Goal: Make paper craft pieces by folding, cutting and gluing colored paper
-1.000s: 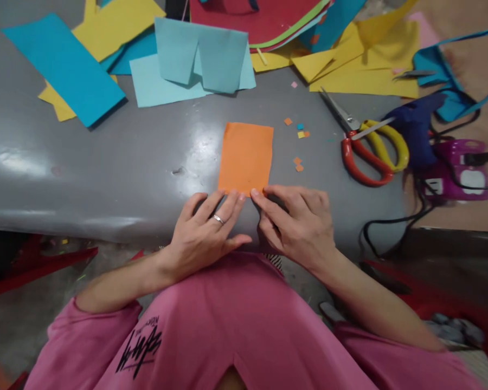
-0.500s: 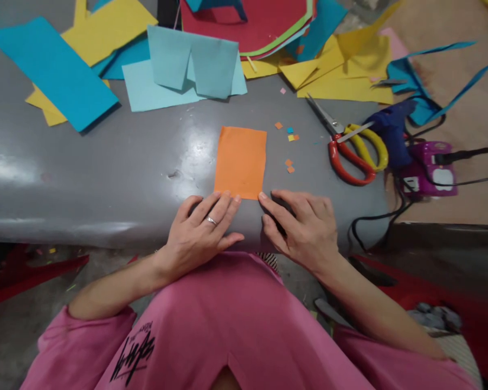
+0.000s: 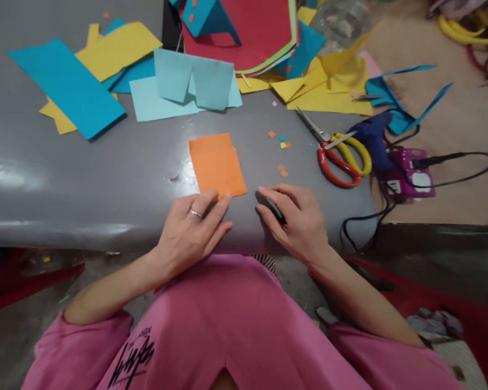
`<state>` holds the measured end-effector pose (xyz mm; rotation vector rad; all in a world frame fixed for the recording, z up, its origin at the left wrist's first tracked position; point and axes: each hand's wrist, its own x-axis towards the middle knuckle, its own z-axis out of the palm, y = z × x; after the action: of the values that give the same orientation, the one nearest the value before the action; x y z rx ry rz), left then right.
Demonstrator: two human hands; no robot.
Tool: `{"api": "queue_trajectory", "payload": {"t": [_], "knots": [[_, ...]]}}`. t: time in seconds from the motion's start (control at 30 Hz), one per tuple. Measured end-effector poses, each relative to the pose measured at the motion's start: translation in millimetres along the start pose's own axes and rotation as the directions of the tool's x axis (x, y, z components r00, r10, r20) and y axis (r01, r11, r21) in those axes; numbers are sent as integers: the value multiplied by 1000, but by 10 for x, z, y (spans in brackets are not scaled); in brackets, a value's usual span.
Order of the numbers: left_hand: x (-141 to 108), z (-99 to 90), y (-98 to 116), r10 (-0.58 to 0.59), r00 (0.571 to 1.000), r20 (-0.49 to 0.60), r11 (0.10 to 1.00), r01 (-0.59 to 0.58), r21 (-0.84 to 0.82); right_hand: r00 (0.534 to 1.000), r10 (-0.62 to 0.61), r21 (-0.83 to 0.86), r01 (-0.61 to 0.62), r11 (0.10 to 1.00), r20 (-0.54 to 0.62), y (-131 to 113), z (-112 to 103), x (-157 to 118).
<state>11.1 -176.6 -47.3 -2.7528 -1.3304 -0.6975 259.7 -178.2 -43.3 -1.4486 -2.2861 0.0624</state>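
Note:
An orange piece of paper [image 3: 217,164] lies on the grey table in front of me, turned slightly askew. The fingertips of my left hand [image 3: 193,222] rest on its near edge, with the fingers stretched out and a ring on one of them. My right hand [image 3: 293,219] is just right of the paper's near corner, apart from it. Its fingers are slightly bent and spread, and nothing shows in them. Scissors with one red and one yellow handle [image 3: 339,168] lie partly open to the right, beyond small paper squares [image 3: 282,169].
Blue paper [image 3: 71,89], yellow paper [image 3: 120,49] and folded light-blue paper [image 3: 213,84] lie at the back left. Behind stands a stack topped with red paper [image 3: 260,38]. At the right are a dark blue tool [image 3: 374,135] and a purple box [image 3: 415,176] with black cables.
The orange paper has turned and shifted left under my left hand. My right fingertips have come off its near right corner. The camera view has also shifted a little.

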Motion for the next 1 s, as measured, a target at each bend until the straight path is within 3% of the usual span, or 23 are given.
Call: {"api": "queue_trajectory", "payload": {"t": [0.1,0.23,0.4,0.5,0.67,0.87,1.0], "knots": [[109,-60,-104,-88,996,-25,995,87,-38,1000,19,12,-19,1000,-3,-13,40,110],[215,-184,-258,-156,986,57,981,162,-110,1000,4,54,-5,999,14,-31,83,223],[235,-360,-373,-249,968,30,963,251,-101,999,-38,110,37,993,7,-43,110,284],[244,-372,-337,-202,978,60,971,208,-117,999,-38,141,37,989,8,-51,126,313],[283,-221,-204,-117,979,168,985,135,-103,998,-60,173,56,983,16,-93,144,373],[289,-36,-108,33,999,-43,996,-30,81,993,-108,162,114,980,-47,-138,152,401],[220,18,-56,74,994,-81,988,-62,142,998,-68,140,67,988,0,-210,185,472]]}}
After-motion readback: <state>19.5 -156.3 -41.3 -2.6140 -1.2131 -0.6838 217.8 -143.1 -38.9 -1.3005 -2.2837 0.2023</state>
